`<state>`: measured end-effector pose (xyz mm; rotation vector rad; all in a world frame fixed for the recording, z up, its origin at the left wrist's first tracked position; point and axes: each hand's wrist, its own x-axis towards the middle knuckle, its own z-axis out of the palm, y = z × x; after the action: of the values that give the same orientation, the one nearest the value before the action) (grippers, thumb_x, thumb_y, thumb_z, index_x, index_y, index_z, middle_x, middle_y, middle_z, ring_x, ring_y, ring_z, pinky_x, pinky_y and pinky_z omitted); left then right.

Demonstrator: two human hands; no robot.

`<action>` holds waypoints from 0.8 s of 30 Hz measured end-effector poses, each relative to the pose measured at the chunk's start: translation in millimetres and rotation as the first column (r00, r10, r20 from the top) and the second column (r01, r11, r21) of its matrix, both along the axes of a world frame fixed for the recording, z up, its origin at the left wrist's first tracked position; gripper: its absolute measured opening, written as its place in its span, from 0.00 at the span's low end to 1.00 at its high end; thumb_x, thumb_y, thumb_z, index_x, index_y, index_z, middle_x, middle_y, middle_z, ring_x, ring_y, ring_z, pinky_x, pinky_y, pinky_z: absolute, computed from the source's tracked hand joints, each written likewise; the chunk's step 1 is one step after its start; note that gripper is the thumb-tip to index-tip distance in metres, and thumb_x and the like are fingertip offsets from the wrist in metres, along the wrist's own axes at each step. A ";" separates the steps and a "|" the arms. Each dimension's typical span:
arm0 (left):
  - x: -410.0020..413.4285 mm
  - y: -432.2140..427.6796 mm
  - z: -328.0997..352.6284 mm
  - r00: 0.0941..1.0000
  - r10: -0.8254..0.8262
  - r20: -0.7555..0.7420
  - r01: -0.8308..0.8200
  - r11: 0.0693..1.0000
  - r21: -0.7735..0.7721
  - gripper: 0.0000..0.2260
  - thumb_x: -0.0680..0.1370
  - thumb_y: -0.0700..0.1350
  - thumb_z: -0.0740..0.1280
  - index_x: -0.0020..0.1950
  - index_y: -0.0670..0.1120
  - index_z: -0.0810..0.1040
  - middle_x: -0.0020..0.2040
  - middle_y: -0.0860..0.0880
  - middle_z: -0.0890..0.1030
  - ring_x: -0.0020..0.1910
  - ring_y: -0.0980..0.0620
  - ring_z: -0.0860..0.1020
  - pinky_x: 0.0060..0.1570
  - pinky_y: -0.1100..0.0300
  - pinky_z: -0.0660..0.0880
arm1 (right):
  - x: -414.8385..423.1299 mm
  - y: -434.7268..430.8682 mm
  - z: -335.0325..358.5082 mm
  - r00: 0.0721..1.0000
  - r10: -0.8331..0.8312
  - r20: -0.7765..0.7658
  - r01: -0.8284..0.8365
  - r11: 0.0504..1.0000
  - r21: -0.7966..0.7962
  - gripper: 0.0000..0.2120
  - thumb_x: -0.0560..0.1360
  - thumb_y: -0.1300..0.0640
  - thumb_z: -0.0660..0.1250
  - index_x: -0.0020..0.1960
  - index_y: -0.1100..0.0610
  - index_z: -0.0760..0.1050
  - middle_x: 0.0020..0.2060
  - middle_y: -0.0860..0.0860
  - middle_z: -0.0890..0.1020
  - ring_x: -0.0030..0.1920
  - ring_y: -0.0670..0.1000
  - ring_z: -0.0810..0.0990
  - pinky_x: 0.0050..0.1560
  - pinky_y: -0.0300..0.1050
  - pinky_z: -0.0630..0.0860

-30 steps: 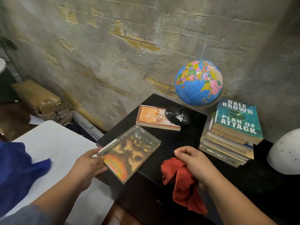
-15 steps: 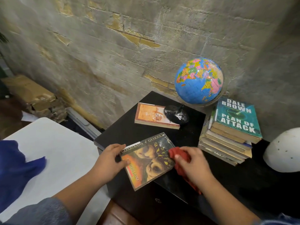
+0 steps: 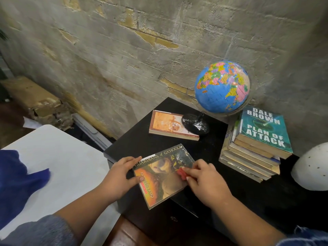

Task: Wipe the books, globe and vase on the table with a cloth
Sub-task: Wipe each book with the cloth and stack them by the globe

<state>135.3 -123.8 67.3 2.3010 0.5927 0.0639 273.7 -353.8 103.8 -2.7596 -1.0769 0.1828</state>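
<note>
**Table** (image 3: pixel 213 153): black, set against a rough grey wall.

**Owl book** (image 3: pixel 163 181): paperback titled "Guardians of Ga'Hoole", lying cover up at the table's front-left corner, with its lower end overhanging the front edge.

**Left hand** (image 3: pixel 120 176): holds the owl book at its spine side, thumb on the cover.

**Right hand** (image 3: pixel 205 181): fingers curled round a bunched red cloth (image 3: pixel 181 173), pressing it onto the cover's right half. Most of the cloth is hidden under the hand.

**Globe** (image 3: pixel 221 86): blue, tilted on a black stand near the back edge.

**Orange book** (image 3: pixel 168 124): flat, touching the globe's base on its left.

**Stack of books** (image 3: pixel 255 153): right of the globe, topped by "Plan of Attack".

**White rounded object** (image 3: pixel 312 167): at the table's right end, partly out of view.
</note>
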 end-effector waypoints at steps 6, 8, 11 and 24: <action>-1.0 -1.3 -2.8 0.999 0.017 0.028 -0.017 1.000 -0.017 0.29 0.74 0.51 0.70 0.73 0.57 0.63 0.67 0.57 0.66 0.67 0.55 0.65 0.67 0.56 0.68 | 11.1 9.6 4.2 0.996 -0.066 0.059 0.071 0.993 -0.093 0.18 0.80 0.47 0.56 0.70 0.40 0.68 0.56 0.46 0.66 0.54 0.49 0.65 0.52 0.41 0.72; -1.4 0.0 -3.7 0.999 0.017 0.034 -0.016 1.000 -0.021 0.29 0.74 0.51 0.70 0.73 0.57 0.64 0.67 0.57 0.66 0.66 0.55 0.65 0.67 0.57 0.69 | 6.3 10.0 2.0 1.000 0.015 -0.004 -0.015 0.997 -0.081 0.18 0.80 0.44 0.57 0.69 0.38 0.68 0.54 0.44 0.66 0.53 0.48 0.65 0.53 0.41 0.72; -0.6 -0.6 -4.1 0.999 0.018 0.040 -0.017 0.999 -0.027 0.29 0.74 0.52 0.70 0.73 0.58 0.64 0.67 0.57 0.66 0.66 0.56 0.65 0.66 0.57 0.69 | 22.4 8.9 5.6 0.995 -0.093 0.036 0.096 0.990 -0.104 0.18 0.80 0.46 0.57 0.69 0.38 0.69 0.55 0.44 0.67 0.55 0.49 0.67 0.53 0.42 0.72; -0.2 3.1 -6.1 0.999 0.005 0.032 -0.005 1.000 -0.026 0.29 0.74 0.52 0.71 0.73 0.58 0.64 0.67 0.58 0.66 0.67 0.55 0.65 0.68 0.54 0.68 | 26.2 30.9 9.0 1.000 0.029 0.008 -0.027 0.985 -0.168 0.19 0.80 0.46 0.58 0.70 0.39 0.67 0.57 0.45 0.67 0.55 0.51 0.66 0.56 0.46 0.72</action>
<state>135.1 -120.7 61.2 2.2694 0.5798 0.0948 299.9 -322.9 112.8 -2.8975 -1.1529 0.2758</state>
